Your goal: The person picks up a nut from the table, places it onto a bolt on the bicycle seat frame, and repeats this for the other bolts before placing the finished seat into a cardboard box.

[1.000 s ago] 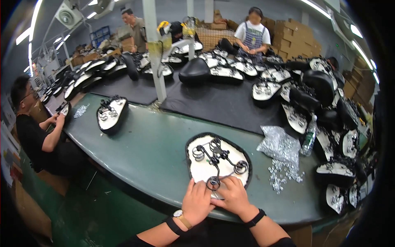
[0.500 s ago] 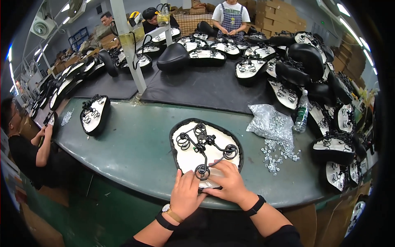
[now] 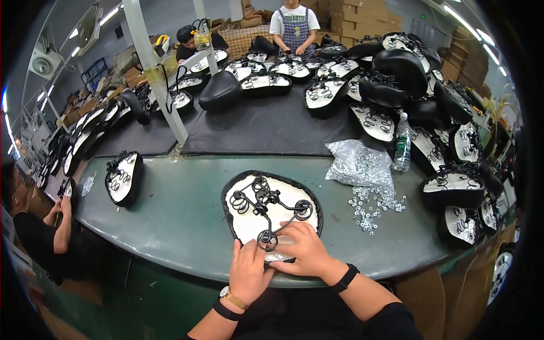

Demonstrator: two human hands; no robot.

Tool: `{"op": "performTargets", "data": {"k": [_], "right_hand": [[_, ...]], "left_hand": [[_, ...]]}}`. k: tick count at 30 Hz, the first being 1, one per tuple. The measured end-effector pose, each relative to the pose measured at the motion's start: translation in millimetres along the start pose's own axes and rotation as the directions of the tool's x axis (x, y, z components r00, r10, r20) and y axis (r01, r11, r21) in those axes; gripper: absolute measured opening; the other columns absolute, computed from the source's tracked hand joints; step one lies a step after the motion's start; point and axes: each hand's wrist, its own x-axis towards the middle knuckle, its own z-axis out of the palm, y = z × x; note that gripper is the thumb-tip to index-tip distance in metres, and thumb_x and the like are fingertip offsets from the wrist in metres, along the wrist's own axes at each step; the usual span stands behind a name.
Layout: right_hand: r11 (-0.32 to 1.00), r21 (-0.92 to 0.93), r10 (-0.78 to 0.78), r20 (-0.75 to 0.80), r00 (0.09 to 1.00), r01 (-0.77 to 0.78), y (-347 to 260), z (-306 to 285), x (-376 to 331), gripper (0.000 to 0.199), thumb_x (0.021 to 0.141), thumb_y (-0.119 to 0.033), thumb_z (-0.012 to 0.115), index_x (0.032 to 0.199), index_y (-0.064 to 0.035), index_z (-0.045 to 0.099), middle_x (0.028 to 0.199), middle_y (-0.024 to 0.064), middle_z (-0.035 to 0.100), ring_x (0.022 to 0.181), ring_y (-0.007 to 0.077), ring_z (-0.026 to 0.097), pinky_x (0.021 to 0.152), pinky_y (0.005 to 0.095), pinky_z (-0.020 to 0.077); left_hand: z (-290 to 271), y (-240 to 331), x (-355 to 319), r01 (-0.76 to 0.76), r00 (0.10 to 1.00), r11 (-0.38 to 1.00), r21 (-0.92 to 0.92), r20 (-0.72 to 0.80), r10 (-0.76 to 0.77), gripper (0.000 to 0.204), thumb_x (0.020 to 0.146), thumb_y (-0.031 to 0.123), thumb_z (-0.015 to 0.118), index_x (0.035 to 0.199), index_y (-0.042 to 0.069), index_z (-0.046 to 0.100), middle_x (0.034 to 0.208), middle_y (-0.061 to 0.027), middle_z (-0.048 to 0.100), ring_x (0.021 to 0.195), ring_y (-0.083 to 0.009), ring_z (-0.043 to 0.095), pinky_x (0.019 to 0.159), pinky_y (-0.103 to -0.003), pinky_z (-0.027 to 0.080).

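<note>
A bicycle saddle (image 3: pixel 243 225) lies upside down on the green table in front of me, its white underside up and its black rim around it. A black wire frame with coil springs (image 3: pixel 265 199) sits on that underside. My left hand (image 3: pixel 247 272) grips the near, narrow end from the left, fingers bent over the edge beside the nearest coil. From the right, my right hand (image 3: pixel 303 249) holds the same end, fingers by that coil and thumb at the near edge. The fingertips are partly hidden by the coil and saddle, and I cannot tell whether they pinch anything small.
A clear plastic bag of metal nuts (image 3: pixel 360 164) lies to the right, with loose nuts (image 3: pixel 371 209) spilled before it. Beside it stands a plastic bottle (image 3: pixel 402 144). Another saddle (image 3: pixel 124 178) rests left. Saddles (image 3: pixel 396 73) are piled behind and right. Co-workers stand left and behind.
The whole view has shifted, so the table and things on it appear further left. My hands stay at the saddle's near end, with little visible change in their grip.
</note>
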Motion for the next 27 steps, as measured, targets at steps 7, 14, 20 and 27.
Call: {"op": "performTargets", "data": {"k": [7,14,20,27], "right_hand": [[0.998,-0.046,-0.03,-0.013,0.999,0.03,-3.5,6.3,1.9,0.041,0.078,-0.039,0.082,0.109,-0.012,0.076,0.119,0.0093,0.068,0.123,0.0319,0.06,0.1,0.0468,0.0447],[0.898,0.053,0.415,-0.433,0.8,-0.437,17.4,-25.3,-33.4,0.057,0.082,-0.012,0.08,0.136,-0.0037,0.063,0.1,0.0116,0.071,0.09,0.0253,0.068,0.075,0.0364,0.0569],[0.224,0.535,0.824,0.341,0.452,-0.814,38.5,-21.7,-39.3,0.078,0.096,-0.029,0.075,0.154,0.0043,0.034,0.104,0.0192,0.07,0.064,0.0221,0.07,0.05,0.0352,0.0585],[0.031,0.528,0.758,0.541,0.364,-0.849,34.9,-20.2,-26.0,0.058,0.091,-0.022,0.078,0.128,0.0078,0.045,0.094,0.0199,0.068,0.061,0.027,0.071,0.05,0.0379,0.0632]], "left_hand": [[0.5,-2.5,-2.4,-0.009,1.0,1.0,0.027,-0.004,0.009,0.077,0.072,0.024,0.087,0.137,0.0,0.055,0.124,-0.0183,0.058,0.122,-0.0357,0.056,0.116,-0.061,0.036],[3.5,-10.0,-14.4,-0.088,0.996,0.996,0.01,-0.009,0.089,0.077,0.077,0.028,0.086,0.142,0.003,0.052,0.126,-0.0168,0.057,0.122,-0.0354,0.056,0.116,-0.056,0.038],[4.3,-13.2,-17.8,-0.086,0.994,0.996,-0.022,-0.068,0.084,0.06,0.078,0.024,0.084,0.13,0.008,0.059,0.122,-0.0132,0.059,0.119,-0.0336,0.058,0.116,-0.056,0.039],[0.2,-16.5,-28.5,-0.036,0.997,0.999,-0.025,-0.068,0.034,0.063,0.079,0.031,0.084,0.131,0.006,0.058,0.122,-0.015,0.059,0.12,-0.0353,0.058,0.115,-0.055,0.041]]}}
